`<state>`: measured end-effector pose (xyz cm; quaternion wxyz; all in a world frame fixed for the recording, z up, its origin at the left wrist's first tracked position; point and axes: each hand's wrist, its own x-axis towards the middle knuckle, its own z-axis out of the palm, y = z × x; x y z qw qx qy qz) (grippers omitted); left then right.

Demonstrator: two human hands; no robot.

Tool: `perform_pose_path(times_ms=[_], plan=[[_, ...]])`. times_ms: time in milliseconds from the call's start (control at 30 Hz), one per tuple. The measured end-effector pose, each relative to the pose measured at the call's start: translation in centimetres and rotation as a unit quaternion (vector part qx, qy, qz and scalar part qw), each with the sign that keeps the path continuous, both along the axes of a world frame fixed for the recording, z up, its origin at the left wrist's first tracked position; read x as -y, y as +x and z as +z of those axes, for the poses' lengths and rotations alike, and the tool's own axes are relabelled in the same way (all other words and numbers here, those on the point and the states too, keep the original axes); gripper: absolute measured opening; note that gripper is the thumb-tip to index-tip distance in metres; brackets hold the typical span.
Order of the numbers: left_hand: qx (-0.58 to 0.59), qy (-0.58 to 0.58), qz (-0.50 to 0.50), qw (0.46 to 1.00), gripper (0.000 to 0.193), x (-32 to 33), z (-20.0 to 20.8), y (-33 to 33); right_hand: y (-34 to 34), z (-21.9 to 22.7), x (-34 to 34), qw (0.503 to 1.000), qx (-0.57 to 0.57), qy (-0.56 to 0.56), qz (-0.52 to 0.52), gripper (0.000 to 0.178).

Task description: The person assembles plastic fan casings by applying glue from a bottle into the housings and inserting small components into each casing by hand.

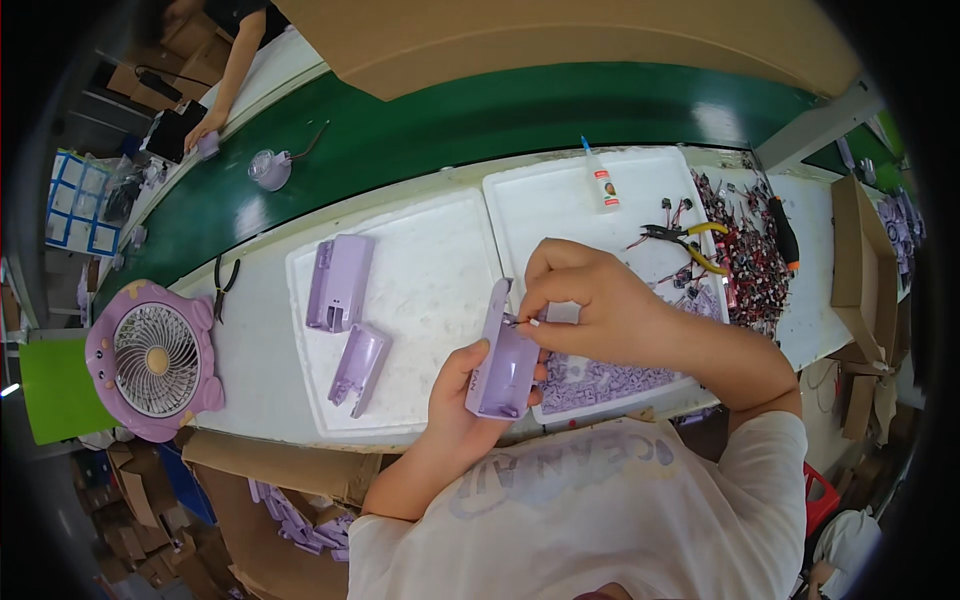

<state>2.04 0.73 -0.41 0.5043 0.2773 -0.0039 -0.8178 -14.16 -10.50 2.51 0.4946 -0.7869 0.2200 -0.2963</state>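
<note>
My left hand (455, 395) is wrapped round a light purple plastic housing (510, 368), tilted with its hollow side up. My right hand (585, 295) is closed in a pinch at the housing's upper inner edge. A tiny part with a pale end shows at those fingertips, too small to name. To the left, two purple housing pieces, a larger one (347, 275) and a smaller one (361, 368), lie on a white foam tray (430, 235). Many small purple plastic parts (600, 385) lie under and beside my right forearm, on a second foam tray (540, 200).
Yellow-handled pliers (700, 240), a glue bottle (603, 185), a pile of wired components (750, 260) and a screwdriver (783, 232) lie rightward. Black pliers (224, 288) and a purple fan (155, 360) stand left. Beyond runs a green conveyor (400, 125); a co-worker's hand (205, 128) is across it.
</note>
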Motion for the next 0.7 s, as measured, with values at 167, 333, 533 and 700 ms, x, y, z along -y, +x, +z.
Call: perform_pose_path(times_ms=[167, 333, 533, 700], plan=[[0.022, -0.004, 0.000, 1.000, 0.045, -0.12, 0.40, -0.18, 0.09, 0.08, -0.10, 0.999, -0.040, -0.007, -0.016, 0.008], [0.031, -0.005, 0.001, 1.000, 0.045, -0.13, 0.53, -0.31, 0.21, -0.02, -0.23, 0.998, -0.055, -0.035, -0.025, 0.008], [0.044, -0.007, 0.005, 0.999, 0.045, -0.14, 0.72, -0.42, 0.37, -0.23, -0.49, 0.997, -0.043, -0.057, -0.038, 0.008], [0.069, -0.032, -0.002, 0.997, 0.046, -0.10, 0.88, -0.58, 0.50, -0.55, -0.59, 0.996, -0.024, -0.062, -0.061, 0.009]])
